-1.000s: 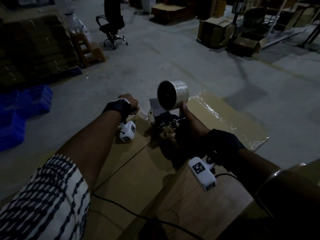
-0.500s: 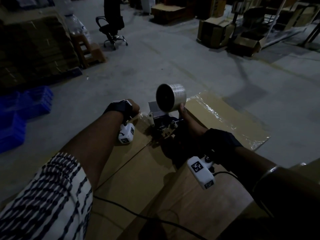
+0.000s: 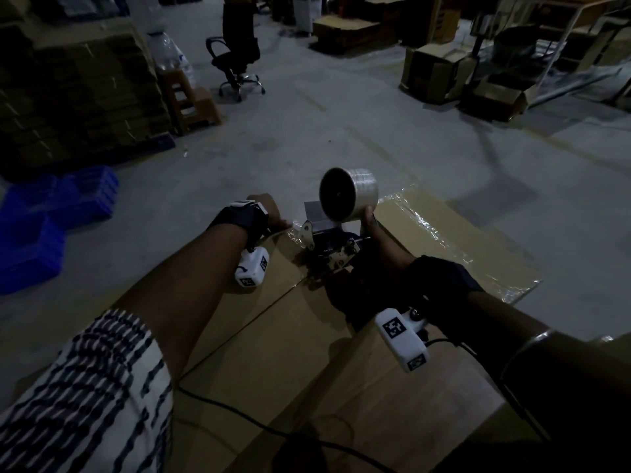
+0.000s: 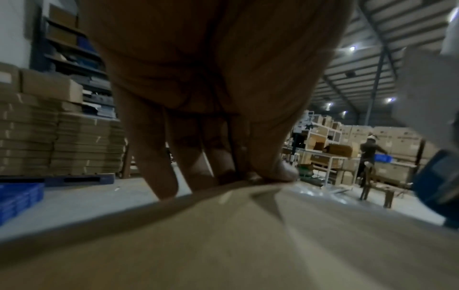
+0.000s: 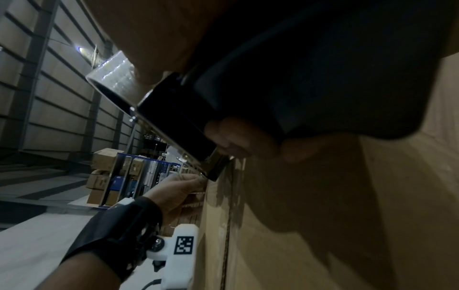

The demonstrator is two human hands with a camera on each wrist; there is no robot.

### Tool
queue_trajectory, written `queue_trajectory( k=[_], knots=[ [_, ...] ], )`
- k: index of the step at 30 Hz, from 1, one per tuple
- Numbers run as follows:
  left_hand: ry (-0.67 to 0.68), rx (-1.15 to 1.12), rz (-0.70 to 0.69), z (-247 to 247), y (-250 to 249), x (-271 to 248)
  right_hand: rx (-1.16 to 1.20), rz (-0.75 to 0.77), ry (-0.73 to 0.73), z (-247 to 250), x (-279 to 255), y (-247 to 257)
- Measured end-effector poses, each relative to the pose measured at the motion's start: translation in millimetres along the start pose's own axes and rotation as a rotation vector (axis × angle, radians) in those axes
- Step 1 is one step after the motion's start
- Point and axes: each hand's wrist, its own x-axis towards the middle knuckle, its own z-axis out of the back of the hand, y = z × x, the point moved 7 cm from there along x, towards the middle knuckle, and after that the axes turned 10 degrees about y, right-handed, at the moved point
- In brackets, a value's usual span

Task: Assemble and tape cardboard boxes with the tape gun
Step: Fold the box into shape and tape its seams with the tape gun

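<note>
The left hand's (image 3: 264, 213) fingers (image 4: 159, 172) reach down over the far edge of the cardboard box (image 3: 280, 343), and its thumb (image 4: 278, 168) presses the loose end of clear tape (image 3: 290, 230) flat onto the box top at that edge; the fingers are curled round the rim, holding tape and cardboard together. Just to the right of this hand, at the far end of the box's centre seam (image 3: 252, 319), sits the tape gun (image 3: 333, 249). The right hand (image 3: 382, 247) is wrapped round the gun's dark handle, fingers (image 5: 236, 141) curled tight under it in the right wrist view, thumb up against the roll of clear tape (image 3: 348, 194) that stands above the gun's metal front. The gun's nose rests on the box top, touching it right at the seam and close beside the left fingertips. Both wrists wear dark straps carrying white marker-tagged camera blocks.

Beyond the box, on the concrete floor, lies a flat sheet of cardboard under crinkled clear plastic (image 3: 454, 233), just past the gun. Further from the box, to the left, are blue plastic crates (image 3: 51, 216) and a tall pile of flattened cartons (image 3: 75, 90); straight beyond the box stands a black office chair (image 3: 237, 59). A black cable (image 3: 239, 418) trails across the near part of the box top.
</note>
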Motion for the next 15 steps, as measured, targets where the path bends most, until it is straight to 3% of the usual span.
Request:
queue_trajectory(
  k=[15],
  knots=[
    [-0.165,0.221,-0.030,0.0,-13.0,-9.9,-0.068,-0.060,0.063,7.1,-18.6,-7.2]
  ],
)
